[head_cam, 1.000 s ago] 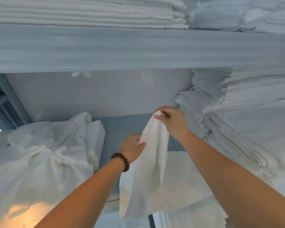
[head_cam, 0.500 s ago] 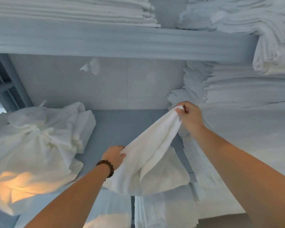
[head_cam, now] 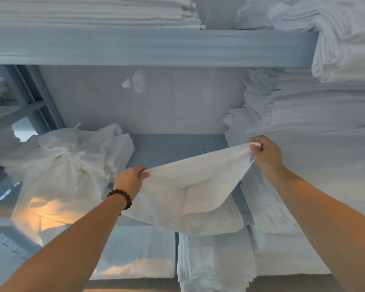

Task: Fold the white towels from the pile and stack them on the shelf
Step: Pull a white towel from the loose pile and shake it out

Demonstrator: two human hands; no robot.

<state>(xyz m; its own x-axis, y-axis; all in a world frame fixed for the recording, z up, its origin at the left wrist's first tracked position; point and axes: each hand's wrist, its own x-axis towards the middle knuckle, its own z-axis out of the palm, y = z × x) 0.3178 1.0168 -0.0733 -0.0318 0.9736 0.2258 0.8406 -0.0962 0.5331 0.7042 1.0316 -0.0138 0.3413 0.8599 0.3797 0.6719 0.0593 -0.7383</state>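
A white towel (head_cam: 190, 192) hangs stretched between my two hands over the grey shelf (head_cam: 167, 148). My left hand (head_cam: 130, 181), with a bead bracelet on its wrist, pinches the towel's left corner. My right hand (head_cam: 266, 153) grips the right corner, higher up and close to the tall stack of folded white towels (head_cam: 316, 127) on the right. The towel's lower part sags in loose folds below my hands. A loose pile of white cloth (head_cam: 67, 171) lies on the shelf at the left.
An upper shelf board (head_cam: 148, 47) runs across the top, carrying folded towel stacks (head_cam: 89, 11) and a bulging heap (head_cam: 343, 39) at the right. More folded towels (head_cam: 215, 262) lie on the shelf below. A grey metal upright (head_cam: 34, 98) stands at the left.
My hands have moved apart, spreading the towel from a hanging bunch into a wide stretch. The right hand went right toward the stack; the left hand slid along the edge to the corner.
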